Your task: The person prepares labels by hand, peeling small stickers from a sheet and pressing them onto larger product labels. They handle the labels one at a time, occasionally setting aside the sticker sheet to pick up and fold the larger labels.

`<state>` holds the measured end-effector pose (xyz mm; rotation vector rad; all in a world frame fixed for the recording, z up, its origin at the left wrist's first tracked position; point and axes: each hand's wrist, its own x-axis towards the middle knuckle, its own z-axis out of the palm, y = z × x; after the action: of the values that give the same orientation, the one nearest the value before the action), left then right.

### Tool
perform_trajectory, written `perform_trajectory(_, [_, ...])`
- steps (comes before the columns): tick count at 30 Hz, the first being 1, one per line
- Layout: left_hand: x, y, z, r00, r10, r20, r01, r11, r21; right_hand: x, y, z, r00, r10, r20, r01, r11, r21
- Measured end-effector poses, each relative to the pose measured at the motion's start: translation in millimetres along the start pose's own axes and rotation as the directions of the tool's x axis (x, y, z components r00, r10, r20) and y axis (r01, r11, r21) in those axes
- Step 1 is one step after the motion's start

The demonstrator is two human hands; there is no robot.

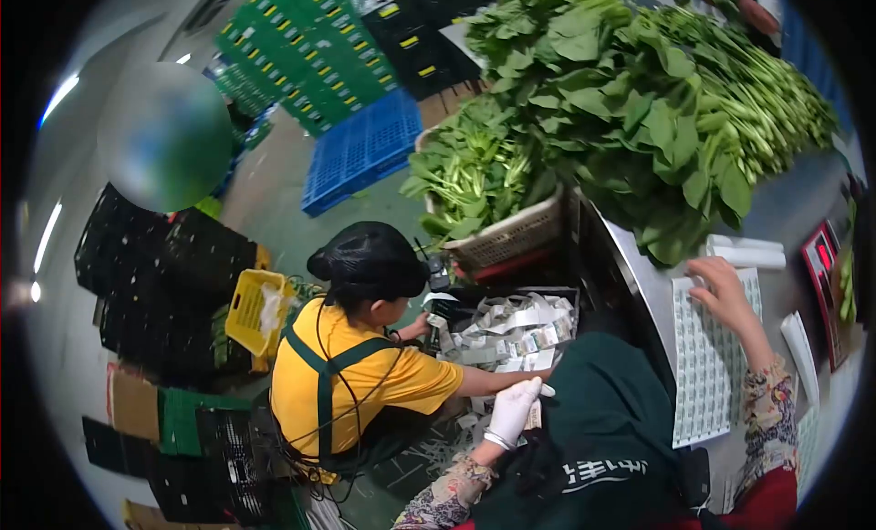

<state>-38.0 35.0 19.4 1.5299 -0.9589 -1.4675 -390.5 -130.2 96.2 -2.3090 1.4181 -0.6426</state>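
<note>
Many greens, one label sheet on table; crates behind.

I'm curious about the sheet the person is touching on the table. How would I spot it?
Find the big heap of leafy greens on the grey table. In front of it, nearer the wearer, lies a white sheet of stickers, with the person's right hand resting on its top edge. Unlike the loose curled strips piled to its left, it lies flat, printed in neat rows.
</note>
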Motion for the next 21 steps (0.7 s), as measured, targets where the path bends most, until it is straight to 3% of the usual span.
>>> perform_trajectory(4, [2,-14,4,0.998,0.066,-0.018,-0.066,0.997,-0.044,-11,32,6,1.000,0.004,0.008,-0.003,0.993,-0.121])
perform_trajectory(6, [8,-22,4,1.000,0.020,-0.018,-0.021,0.997,-0.077,-5,35,4,0.997,0.068,0.048,-0.064,0.996,-0.063])
perform_trajectory(8, [18,-28,4,0.993,0.118,0.011,-0.118,0.993,-0.026,-1,39,3,0.990,0.086,0.112,-0.085,0.996,-0.019])
perform_trajectory(9, [18,-19,9,0.987,0.158,-0.006,-0.158,0.987,-0.024,-1,30,1,0.998,-0.016,0.060,0.018,0.999,-0.034])
perform_trajectory(11, [18,-19,14,0.989,0.147,-0.033,-0.147,0.989,-0.018,1,17,-3,0.999,-0.029,0.033,0.030,0.999,-0.013])
perform_trajectory(12, [14,-6,15,0.999,0.045,0.013,-0.044,0.998,-0.052,0,14,0,0.999,-0.041,0.027,0.041,0.999,0.004])
perform_trajectory(14, [13,-6,16,0.997,0.046,0.060,-0.037,0.988,-0.149,-7,28,7,0.997,-0.022,0.072,0.026,0.998,-0.049])
perform_trajectory(21, [10,-7,18,0.996,0.094,-0.007,-0.095,0.989,-0.114,-10,31,10,0.994,0.093,0.056,-0.096,0.994,0.043])
